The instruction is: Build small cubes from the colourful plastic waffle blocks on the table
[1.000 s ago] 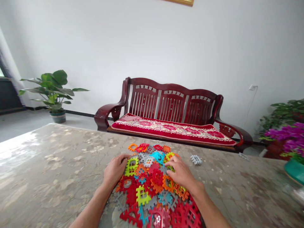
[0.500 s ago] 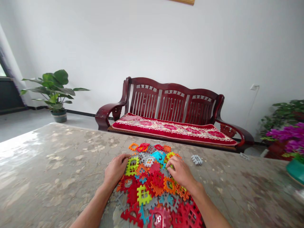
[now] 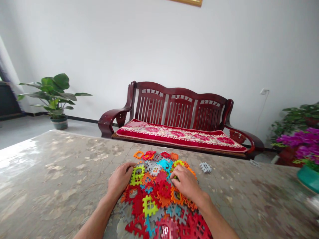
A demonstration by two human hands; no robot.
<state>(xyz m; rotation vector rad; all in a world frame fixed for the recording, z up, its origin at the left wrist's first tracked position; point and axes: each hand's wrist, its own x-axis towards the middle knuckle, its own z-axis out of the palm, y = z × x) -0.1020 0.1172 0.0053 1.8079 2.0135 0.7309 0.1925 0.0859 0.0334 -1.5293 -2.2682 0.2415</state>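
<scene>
1 table (image 3: 62, 186) with a patterned cover, 1 pile of plastic interlocking pieces (image 3: 163, 189) on it, mid-width, running from the near edge toward the far edge. Pieces overlap too much for a total; red, orange, lime, blue, grey.

Nearest: 1 glossy red window piece (image 3: 171, 226), 1 red triangular piece (image 3: 133, 226) left of it. Farther in: 1 lime window piece (image 3: 149, 205) lying on the pile, 1 orange frame (image 3: 172, 196) to its right.

2 hands, 1 per side of the pile. Left hand (image 3: 121, 178): low against the pile's left side, small gap between thumb and fingers, beside the lime arch stack (image 3: 137, 176) (1 or 2 pieces, can't separate). Right hand (image 3: 184, 181): over the pile's right side, fingers curled, narrow. Can't tell if either hand grips a piece.

1 bright blue piece (image 3: 164, 164) between the hands, farther back. 1 loose grey piece (image 3: 205, 167) right of the pile, well apart from it. 1 more grey piece (image 3: 254, 163) at the table's far edge, toward the far right corner. 1 purple flower bunch (image 3: 302, 144) in 1 teal pot (image 3: 309, 179) at far right.

Past the far edge: 1 wooden settee (image 3: 179, 106), 3 slatted back panels, 1 red floral cover (image 3: 181, 133) on the seat. 1 potted plant (image 3: 56, 91) beyond the far left corner.
</scene>
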